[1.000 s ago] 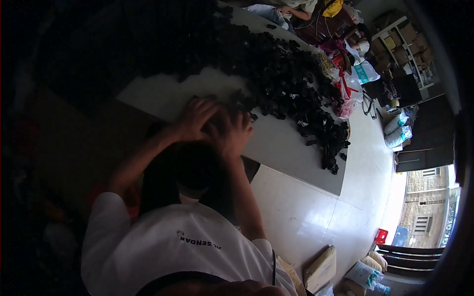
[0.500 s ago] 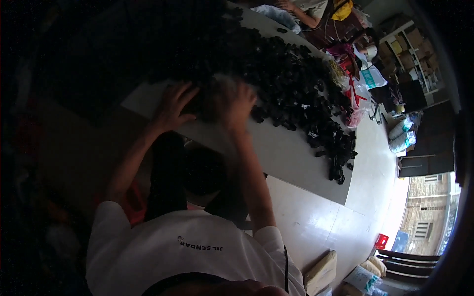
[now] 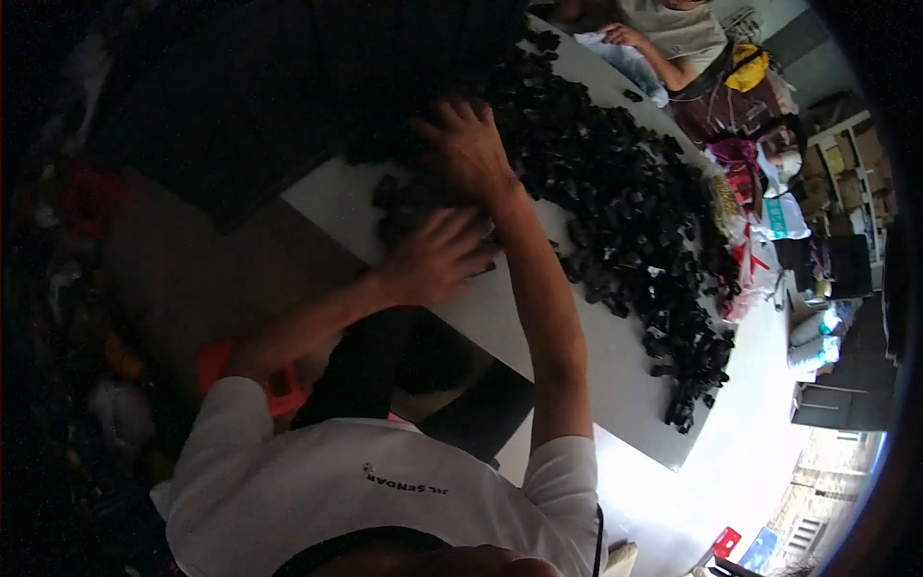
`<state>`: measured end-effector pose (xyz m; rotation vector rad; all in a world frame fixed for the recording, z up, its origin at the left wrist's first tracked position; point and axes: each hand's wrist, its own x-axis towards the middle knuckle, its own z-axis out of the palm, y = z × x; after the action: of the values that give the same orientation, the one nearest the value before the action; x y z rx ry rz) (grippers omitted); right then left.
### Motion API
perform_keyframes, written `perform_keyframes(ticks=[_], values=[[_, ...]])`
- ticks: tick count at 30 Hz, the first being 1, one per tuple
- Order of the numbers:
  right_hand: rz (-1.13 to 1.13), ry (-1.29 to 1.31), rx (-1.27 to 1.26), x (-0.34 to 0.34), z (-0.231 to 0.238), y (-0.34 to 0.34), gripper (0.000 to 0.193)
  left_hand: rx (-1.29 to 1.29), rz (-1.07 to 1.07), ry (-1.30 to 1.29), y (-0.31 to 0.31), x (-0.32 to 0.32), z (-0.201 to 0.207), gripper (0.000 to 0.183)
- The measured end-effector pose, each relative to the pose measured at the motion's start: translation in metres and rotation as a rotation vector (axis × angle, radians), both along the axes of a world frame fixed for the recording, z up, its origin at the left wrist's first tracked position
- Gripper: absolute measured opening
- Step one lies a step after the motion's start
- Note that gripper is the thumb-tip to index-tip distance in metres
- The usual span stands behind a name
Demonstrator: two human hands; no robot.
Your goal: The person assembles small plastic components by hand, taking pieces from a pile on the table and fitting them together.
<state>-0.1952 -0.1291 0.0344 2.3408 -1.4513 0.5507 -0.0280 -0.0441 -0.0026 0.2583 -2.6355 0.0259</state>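
My right hand (image 3: 469, 152), palm down, reaches over the near edge of a wide heap of small black plastic-looking pieces (image 3: 625, 216), fingers spread; can't tell if they touch any. My left hand (image 3: 437, 258) is lower, just beside my right forearm, fingers blurred, slightly parted; can't tell if they pinch anything. A smaller dark bunch of loose black pieces (image 3: 389, 197) sits between my 2 hands and the tabletop corner. Heap lies on a pale grey flat tabletop (image 3: 615, 385), running from upper middle down toward the right. Red plastic box-like object (image 3: 213, 365) by my left elbow. Across the table, 1 co-worker's hand (image 3: 625, 37) at a whitish plastic bag (image 3: 630, 67).
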Motion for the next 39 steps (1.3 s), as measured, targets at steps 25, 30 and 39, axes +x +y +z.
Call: perform_keyframes(ticks=[25,30,39], values=[[-0.385,0.023,0.180,-0.073,-0.009,0.146,0.025,0.210,-0.148,-0.197,-0.045,-0.003,-0.002,0.060],[-0.383,-0.067,0.144,-0.082,-0.012,0.168,0.029,0.149,0.005,-0.079,-0.005,-0.006,0.011,0.062],[-0.728,-0.128,0.184,-0.129,-0.011,0.193,0.035,0.350,-0.077,0.026,0.054,-0.063,-0.010,0.055]])
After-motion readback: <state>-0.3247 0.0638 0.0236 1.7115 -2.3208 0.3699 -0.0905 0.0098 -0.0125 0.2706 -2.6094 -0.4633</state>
